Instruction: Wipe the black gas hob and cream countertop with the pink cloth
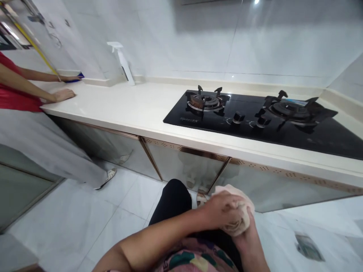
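Low in the head view, my left hand (pixel 219 209) and my right hand (pixel 246 232) are both closed round a crumpled beige cloth (pixel 236 219), held in front of my body below the counter edge. The left hand wraps over the top of the cloth, the right grips it from beneath. Ahead is a cream countertop (pixel 127 109) with a black glass gas hob (pixel 255 121) set into it, carrying two burners and two knobs.
A white spray bottle (pixel 123 62) stands at the back of the counter by the tiled wall. At far left another person in a red top rests a hand (pixel 64 94) on the counter and wipes with a blue cloth (pixel 76 78). Mirrored cabinet doors (pixel 184 166) sit below.
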The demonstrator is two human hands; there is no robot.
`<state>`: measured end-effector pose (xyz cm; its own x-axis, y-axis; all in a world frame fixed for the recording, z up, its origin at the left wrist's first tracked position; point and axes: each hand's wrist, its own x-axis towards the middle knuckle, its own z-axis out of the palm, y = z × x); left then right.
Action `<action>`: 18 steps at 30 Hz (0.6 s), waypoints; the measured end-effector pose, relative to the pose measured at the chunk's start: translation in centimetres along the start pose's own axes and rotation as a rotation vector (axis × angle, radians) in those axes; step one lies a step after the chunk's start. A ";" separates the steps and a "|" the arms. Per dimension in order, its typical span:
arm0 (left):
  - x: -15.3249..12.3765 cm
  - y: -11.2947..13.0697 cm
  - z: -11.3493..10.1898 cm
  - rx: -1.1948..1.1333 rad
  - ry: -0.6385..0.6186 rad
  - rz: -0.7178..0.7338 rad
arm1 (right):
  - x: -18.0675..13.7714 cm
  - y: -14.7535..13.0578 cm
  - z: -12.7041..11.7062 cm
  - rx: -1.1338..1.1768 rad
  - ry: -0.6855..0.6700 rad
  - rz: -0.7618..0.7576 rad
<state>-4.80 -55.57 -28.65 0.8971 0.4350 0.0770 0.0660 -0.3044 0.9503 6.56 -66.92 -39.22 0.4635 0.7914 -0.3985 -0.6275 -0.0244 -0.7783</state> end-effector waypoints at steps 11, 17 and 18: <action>10.4 5.6 -22.1 0.907 0.720 0.249 | 6.0 -10.1 -2.0 -0.990 0.446 -0.937; 12.2 4.3 -22.7 0.937 0.594 0.046 | 11.8 -7.6 6.5 -1.716 0.019 -1.202; 12.0 4.3 -22.9 0.918 0.593 0.043 | 12.0 -7.7 7.1 -1.761 -0.023 -1.213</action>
<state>-3.72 -32.26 -16.79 0.5693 0.6733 0.4717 0.5612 -0.7376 0.3755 12.49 -52.86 -34.58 0.0707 0.8554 0.5132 0.9937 -0.0158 -0.1105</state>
